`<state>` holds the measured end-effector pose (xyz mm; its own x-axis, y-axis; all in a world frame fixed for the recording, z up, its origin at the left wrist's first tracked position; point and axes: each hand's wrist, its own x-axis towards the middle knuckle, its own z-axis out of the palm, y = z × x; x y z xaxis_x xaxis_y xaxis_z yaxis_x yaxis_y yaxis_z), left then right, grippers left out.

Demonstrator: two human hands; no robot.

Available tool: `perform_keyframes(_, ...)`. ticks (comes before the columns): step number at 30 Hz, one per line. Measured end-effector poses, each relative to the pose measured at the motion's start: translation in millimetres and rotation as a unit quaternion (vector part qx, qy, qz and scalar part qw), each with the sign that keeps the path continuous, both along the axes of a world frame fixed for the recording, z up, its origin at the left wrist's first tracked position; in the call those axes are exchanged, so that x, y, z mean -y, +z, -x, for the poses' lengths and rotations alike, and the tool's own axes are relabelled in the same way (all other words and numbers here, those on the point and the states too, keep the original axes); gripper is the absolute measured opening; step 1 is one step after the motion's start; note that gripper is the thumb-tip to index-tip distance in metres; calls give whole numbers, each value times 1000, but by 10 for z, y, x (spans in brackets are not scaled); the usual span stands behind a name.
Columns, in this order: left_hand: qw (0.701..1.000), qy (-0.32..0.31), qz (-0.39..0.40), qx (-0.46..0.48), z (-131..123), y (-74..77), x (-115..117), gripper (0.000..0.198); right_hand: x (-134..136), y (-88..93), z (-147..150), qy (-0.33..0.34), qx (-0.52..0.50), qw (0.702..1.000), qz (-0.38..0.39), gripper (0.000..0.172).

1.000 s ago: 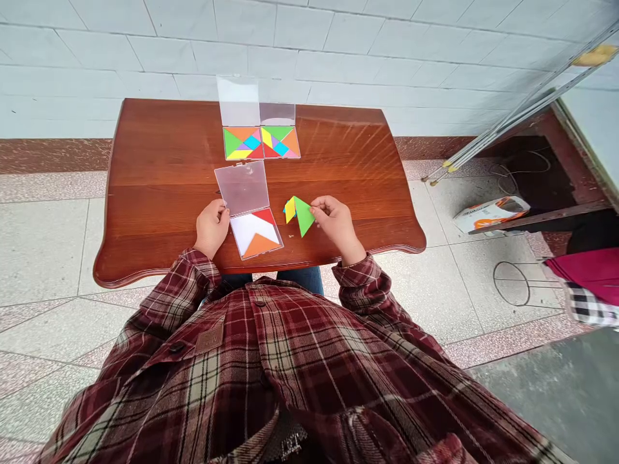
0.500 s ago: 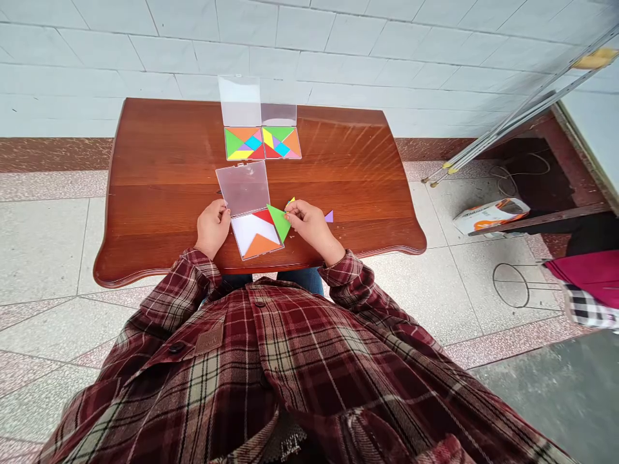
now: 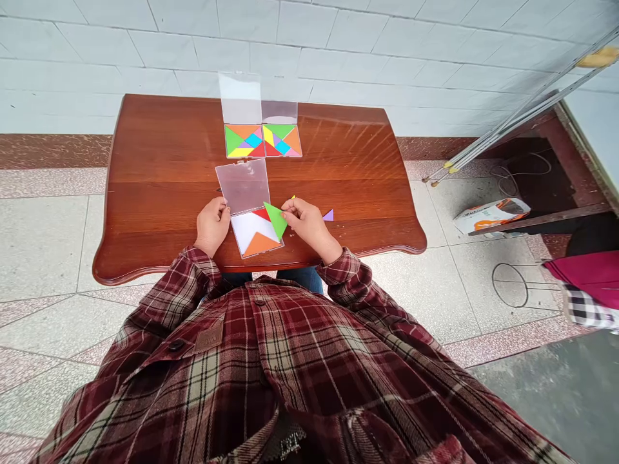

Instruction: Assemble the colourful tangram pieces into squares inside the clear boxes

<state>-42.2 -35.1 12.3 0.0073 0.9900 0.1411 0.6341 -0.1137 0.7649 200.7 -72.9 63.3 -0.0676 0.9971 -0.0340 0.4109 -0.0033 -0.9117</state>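
My right hand (image 3: 309, 222) pinches a green triangle tangram piece (image 3: 275, 221) by its right side, over the right part of an open tangram case (image 3: 236, 240). Inside that case lie an orange triangle (image 3: 262, 243) at the near side and a red piece (image 3: 258, 215), partly covered by the green one, at the top right. White base shows between them. My left hand (image 3: 211, 225) is closed on the case's left edge by the hinge, its clear lid (image 3: 244, 185) tilted back. A purple triangle (image 3: 329, 215) and a mostly hidden yellow piece (image 3: 293, 198) lie around my right hand.
Two filled tangram cases (image 3: 245, 140) stand side by side at the back of the wooden table (image 3: 159, 180), lids raised by the tiled wall (image 3: 309, 64). On the floor to the right are a white and orange box (image 3: 491, 216) and a wire ring (image 3: 510, 285).
My right hand has moved the green triangle slightly left, further over the case and its red piece. The left hand stays at the case's edge.
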Motion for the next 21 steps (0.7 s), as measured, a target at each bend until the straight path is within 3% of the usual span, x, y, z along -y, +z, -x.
perform_keyframes(6,1000,-3,2,17,-6,-11,-1,20,-54,-117,406,57,-61,992,93,8)
perform_keyframes(10,1000,-2,-3,13,-5,-28,-5,19,-95,-271,628,88,-23,988,124,7)
perform_keyframes(15,1000,-4,-2,13,-4,-42,-5,20,-103,-232,690,124,80,986,72,9)
perform_keyframes(21,1000,-12,1,15,-4,-31,7,19,-95,-112,698,167,210,963,11,7)
